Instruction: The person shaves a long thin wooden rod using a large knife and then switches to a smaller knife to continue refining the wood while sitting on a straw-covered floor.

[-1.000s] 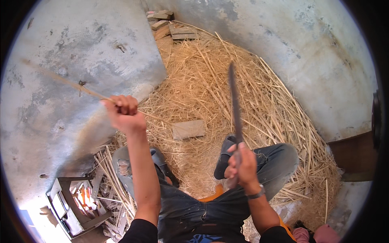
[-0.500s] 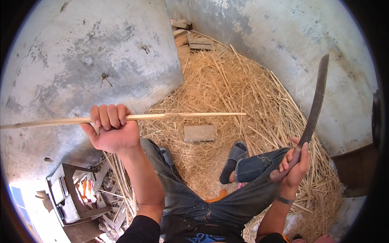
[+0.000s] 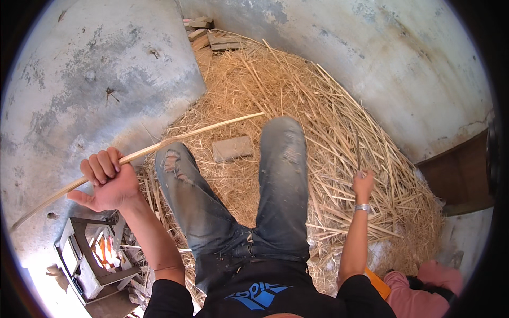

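Observation:
My left hand point(image 3: 110, 183) is closed around a long, pale strip of split wood or bamboo point(image 3: 212, 127). The strip slants from the lower left up to the right, its far end just left of my right knee. Out to the right, my right hand point(image 3: 363, 186) grips a machete with a long dark blade; its handle is hidden in my fist. Seen nearly edge-on, the machete blade point(image 3: 358, 151) looks like a thin line pointing away from me over the strewn strips. The two hands are far apart, on either side of my legs.
A grey brick point(image 3: 233, 149) lies on pale shavings point(image 3: 238, 79) between my knees. Loose strips point(image 3: 339, 106) pile along the right wall point(image 3: 392, 69). A dark open-framed box point(image 3: 101, 275) stands at lower left, a pink cloth point(image 3: 419, 302) at lower right. Wood blocks point(image 3: 225, 42) lie at the back.
My left hand has moved left and the strip now tilts upward to the right. The machete has come down and turned edge-on. My right knee has swung inward, and the view has shifted.

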### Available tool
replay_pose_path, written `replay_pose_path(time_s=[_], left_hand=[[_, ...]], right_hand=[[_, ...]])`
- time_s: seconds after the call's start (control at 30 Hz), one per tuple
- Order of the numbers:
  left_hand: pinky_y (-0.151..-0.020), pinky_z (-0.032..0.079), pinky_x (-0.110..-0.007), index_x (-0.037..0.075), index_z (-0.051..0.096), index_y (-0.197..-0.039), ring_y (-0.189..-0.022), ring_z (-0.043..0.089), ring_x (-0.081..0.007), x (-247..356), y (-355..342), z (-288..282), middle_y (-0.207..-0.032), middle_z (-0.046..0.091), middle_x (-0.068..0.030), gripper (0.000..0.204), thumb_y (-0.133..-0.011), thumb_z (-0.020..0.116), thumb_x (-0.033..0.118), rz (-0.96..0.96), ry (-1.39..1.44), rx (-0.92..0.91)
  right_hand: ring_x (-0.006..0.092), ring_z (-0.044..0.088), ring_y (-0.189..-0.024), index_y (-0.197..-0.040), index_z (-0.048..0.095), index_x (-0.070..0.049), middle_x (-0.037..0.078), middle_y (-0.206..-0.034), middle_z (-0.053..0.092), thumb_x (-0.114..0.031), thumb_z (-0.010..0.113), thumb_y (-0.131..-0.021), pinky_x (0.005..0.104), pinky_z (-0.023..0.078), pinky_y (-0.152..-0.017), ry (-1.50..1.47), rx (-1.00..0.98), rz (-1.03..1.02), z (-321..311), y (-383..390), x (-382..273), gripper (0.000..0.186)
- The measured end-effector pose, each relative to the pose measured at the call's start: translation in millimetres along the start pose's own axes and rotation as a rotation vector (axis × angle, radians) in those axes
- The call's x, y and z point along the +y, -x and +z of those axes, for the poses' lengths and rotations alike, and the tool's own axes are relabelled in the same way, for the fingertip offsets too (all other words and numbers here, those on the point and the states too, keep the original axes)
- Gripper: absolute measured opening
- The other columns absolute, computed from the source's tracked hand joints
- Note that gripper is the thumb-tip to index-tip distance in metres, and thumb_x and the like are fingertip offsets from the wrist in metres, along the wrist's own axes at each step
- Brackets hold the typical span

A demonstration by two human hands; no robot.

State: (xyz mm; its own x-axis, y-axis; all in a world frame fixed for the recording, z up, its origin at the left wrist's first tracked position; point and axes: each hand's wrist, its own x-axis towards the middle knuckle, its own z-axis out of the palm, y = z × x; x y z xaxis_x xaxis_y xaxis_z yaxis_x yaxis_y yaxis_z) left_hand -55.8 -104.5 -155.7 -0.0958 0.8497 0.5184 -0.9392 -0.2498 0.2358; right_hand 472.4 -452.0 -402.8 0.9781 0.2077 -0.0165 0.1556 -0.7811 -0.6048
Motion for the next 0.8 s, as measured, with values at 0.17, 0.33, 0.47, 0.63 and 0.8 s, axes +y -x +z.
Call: replay_pose_path(time_s=[0.17,0.33,0.47,0.63,0.8], left_hand=[[-0.058,0.019,-0.032,0.018,0.028,-0.062,-0.053,0.019,-0.0135,40,24,-4,-0.054,0.024,0.0035,0.063,-0.081,0.065,0.065,0.056,-0.083,0.001],[-0.057,0.016,-0.032,0.019,0.026,-0.062,-0.053,0.019,-0.0122,48,47,1,-0.054,0.025,0.0037,0.070,-0.086,0.059,0.076,0.212,-0.303,0.181],[-0.056,0.016,-0.032,0.019,0.025,-0.061,-0.052,0.019,-0.0124,70,63,-2,-0.054,0.024,0.0033,0.070,-0.088,0.053,0.078,0.269,-0.276,0.180],[-0.054,0.016,-0.031,0.020,0.025,-0.060,-0.050,0.019,-0.0123,71,67,-3,-0.055,0.022,0.0040,0.069,-0.087,0.053,0.076,0.260,-0.153,0.140],[-0.053,0.017,-0.031,0.019,0.024,-0.060,-0.050,0.019,-0.0124,90,83,1,-0.055,0.021,0.0044,0.068,-0.091,0.051,0.073,0.229,0.054,0.122]], right_hand=[[0.0451,0.058,-0.118,-0.126,0.063,-0.001,0.028,-0.133,0.056,-0.016,0.069,-0.082,0.0541,0.047,-0.098,0.493,-0.095,-0.097,59,69,65,0.047],[0.0430,0.058,-0.112,-0.119,0.064,0.001,0.025,-0.124,0.058,-0.022,0.075,-0.080,0.0540,0.047,-0.098,0.477,-0.283,-0.289,131,159,139,0.047],[0.0400,0.048,-0.129,-0.127,0.063,-0.003,0.023,-0.128,0.054,-0.028,0.075,-0.083,0.0535,0.040,-0.107,0.252,-0.499,-0.237,165,216,114,0.051],[0.0388,0.059,-0.115,-0.123,0.064,-0.004,0.020,-0.118,0.063,-0.032,0.065,-0.096,0.0522,0.048,-0.098,0.401,-0.084,-0.404,244,226,138,0.039],[0.0388,0.060,-0.113,-0.122,0.064,-0.003,0.020,-0.116,0.064,-0.032,0.064,-0.097,0.0521,0.048,-0.097,0.305,-0.427,-0.159,239,202,76,0.038]])
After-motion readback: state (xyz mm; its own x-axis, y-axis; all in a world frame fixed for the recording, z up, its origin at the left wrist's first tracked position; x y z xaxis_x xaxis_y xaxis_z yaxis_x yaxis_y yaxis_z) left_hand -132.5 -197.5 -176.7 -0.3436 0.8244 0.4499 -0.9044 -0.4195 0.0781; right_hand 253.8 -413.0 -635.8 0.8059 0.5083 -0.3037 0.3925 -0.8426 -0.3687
